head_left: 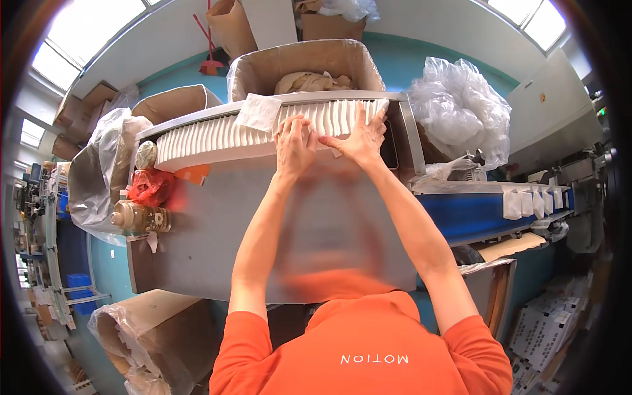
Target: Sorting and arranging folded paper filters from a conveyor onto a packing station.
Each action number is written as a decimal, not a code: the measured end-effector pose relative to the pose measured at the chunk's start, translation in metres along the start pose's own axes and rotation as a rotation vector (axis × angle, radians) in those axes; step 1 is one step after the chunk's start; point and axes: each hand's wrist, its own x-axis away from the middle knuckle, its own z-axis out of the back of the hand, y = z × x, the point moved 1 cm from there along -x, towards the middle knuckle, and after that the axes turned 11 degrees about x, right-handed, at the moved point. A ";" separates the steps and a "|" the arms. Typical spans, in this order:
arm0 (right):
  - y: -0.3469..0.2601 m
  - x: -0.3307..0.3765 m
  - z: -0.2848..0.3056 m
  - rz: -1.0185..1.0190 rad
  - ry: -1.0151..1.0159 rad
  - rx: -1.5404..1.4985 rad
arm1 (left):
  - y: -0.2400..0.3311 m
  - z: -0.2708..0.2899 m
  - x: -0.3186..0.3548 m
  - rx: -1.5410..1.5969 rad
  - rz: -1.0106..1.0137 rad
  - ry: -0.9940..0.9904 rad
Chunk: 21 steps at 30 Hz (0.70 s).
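Note:
A long row of white folded paper pieces (217, 137) stands on edge in a metal channel along the far side of a grey worktable (210, 230). My left hand (294, 146) rests on the row near its middle, fingers bent over the white pieces. My right hand (359, 137) lies flat and spread against the right part of the row (342, 115), pressing the pieces. A loose white sheet (258, 112) lies on top of the row to the left of my hands.
A big cardboard box with crumpled brown paper (309, 62) stands behind the row. Clear plastic bags (461, 105) sit at right, a blue conveyor with white pieces (526, 201) beyond. A glass jar (135, 217) and red bag (150, 185) lie at left. Lined boxes (158, 336) stand nearby.

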 end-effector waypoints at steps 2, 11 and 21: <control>-0.006 0.001 -0.004 0.006 0.031 0.024 | -0.005 0.005 -0.001 0.003 0.010 -0.025; -0.012 -0.002 -0.008 -0.021 0.004 0.034 | -0.008 0.016 -0.009 0.064 0.023 -0.072; -0.007 0.002 -0.004 0.013 -0.015 0.050 | 0.000 0.009 -0.013 0.020 0.180 -0.041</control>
